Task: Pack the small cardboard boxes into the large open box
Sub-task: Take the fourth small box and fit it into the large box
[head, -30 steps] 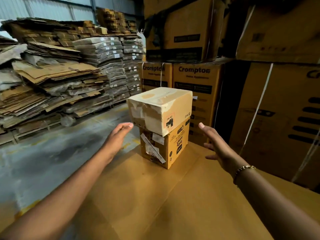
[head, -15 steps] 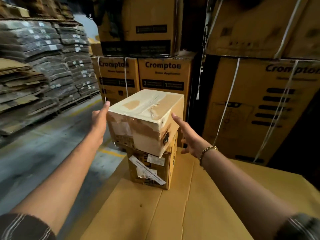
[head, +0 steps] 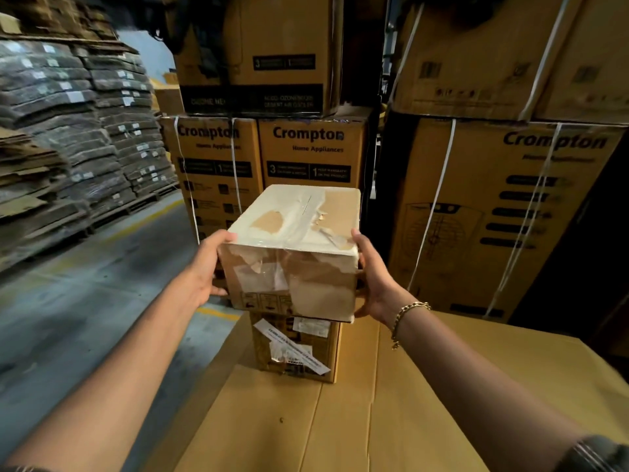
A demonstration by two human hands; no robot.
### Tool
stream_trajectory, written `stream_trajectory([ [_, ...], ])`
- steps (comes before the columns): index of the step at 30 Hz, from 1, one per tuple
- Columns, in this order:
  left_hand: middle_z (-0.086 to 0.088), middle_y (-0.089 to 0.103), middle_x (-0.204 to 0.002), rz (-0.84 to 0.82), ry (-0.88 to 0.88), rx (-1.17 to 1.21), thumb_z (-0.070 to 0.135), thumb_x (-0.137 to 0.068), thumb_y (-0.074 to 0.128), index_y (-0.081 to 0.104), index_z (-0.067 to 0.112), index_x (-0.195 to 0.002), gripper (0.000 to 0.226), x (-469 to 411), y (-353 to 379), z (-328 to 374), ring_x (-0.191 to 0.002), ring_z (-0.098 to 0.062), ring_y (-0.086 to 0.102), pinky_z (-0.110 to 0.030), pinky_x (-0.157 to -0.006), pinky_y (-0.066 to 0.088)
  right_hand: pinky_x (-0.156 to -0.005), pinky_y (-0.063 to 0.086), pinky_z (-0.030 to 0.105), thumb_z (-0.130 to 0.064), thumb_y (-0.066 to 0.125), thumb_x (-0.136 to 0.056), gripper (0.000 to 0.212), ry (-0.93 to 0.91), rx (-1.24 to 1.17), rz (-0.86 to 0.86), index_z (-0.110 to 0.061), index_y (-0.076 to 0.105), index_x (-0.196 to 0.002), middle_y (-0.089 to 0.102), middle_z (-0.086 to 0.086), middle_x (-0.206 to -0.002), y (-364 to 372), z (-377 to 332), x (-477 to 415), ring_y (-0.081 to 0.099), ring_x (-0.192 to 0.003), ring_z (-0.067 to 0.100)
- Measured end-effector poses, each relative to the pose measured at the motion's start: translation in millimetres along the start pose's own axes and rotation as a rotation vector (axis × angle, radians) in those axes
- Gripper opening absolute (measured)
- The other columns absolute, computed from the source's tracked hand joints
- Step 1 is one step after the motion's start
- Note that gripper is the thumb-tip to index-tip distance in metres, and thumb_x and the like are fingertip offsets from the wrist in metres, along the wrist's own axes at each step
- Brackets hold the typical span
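Two small boxes (head: 292, 253), two hands (head: 204, 270).

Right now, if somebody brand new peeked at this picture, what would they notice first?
Probably the pale, tape-torn box in the middle, with the left hand and the right hand pressed against its two sides. It sits on top of a smaller brown box covered in stickers, on a big flat cardboard surface. Behind them rise tall stacks of Crompton cartons.
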State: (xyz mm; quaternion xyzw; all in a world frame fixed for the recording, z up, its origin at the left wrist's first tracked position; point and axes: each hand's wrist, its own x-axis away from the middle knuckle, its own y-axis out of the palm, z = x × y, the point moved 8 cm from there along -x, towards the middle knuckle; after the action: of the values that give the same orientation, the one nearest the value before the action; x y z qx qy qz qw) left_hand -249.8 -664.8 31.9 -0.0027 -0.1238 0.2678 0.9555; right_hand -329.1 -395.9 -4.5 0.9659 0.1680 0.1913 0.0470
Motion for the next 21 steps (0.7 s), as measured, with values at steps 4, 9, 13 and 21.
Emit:
stream_trajectory([
  [4, 0.003, 0.062, -0.103, -0.050, -0.003, -0.008, 0.064, -0.087, 0.059, 0.060, 0.026, -0.117, 0.049, 31.0, 20.6, -3.3, -0.104, -0.027, 0.054, -0.060, -0.104, 0.037, -0.094, 0.050, 0.060, -0.090, 0.058, -0.064, 0.089, -0.022, 0.022, 0.034, -0.025, 0.065, -0.125, 0.068, 0.010, -0.123, -32.1, 2.6, 18.6, 0.061, -0.113, 0.034],
  [9, -0.009, 0.069, -0.115, -0.157, 0.012, 0.017, 0.063, -0.058, 0.078, 0.067, 0.023, -0.112, 0.069, 85.4, 51.2, -10.9, -0.109, -0.032, 0.062, -0.059, -0.104, 0.042, -0.097, 0.050, 0.059, -0.076, 0.055, -0.080, 0.062, -0.110, -0.013, 0.058, -0.027, 0.070, -0.114, 0.077, 0.007, -0.111, -83.9, -1.8, 60.9, 0.066, -0.109, 0.031],
  [13, -0.005, 0.072, -0.114, -0.177, 0.099, -0.011, 0.074, -0.049, 0.074, 0.068, 0.030, -0.112, 0.078, 128.5, 76.2, 2.8, -0.114, -0.030, 0.060, -0.064, -0.107, 0.036, -0.094, 0.053, 0.052, -0.069, 0.051, -0.085, 0.059, -0.188, -0.056, -0.017, -0.026, 0.068, -0.122, 0.078, 0.006, -0.109, -116.2, -2.4, 92.5, 0.067, -0.106, 0.029],
  [21, -0.001, 0.064, -0.128, -0.237, 0.320, -0.135, 0.065, -0.036, 0.085, 0.041, 0.024, -0.145, 0.124, 223.6, 127.8, 20.1, -0.116, -0.021, 0.060, -0.042, -0.102, 0.043, -0.065, 0.055, 0.033, -0.039, 0.064, -0.066, 0.077, -0.349, -0.027, -0.165, -0.004, 0.054, -0.134, 0.070, 0.013, -0.104, -189.8, -32.2, 168.1, 0.067, -0.084, 0.025],
])
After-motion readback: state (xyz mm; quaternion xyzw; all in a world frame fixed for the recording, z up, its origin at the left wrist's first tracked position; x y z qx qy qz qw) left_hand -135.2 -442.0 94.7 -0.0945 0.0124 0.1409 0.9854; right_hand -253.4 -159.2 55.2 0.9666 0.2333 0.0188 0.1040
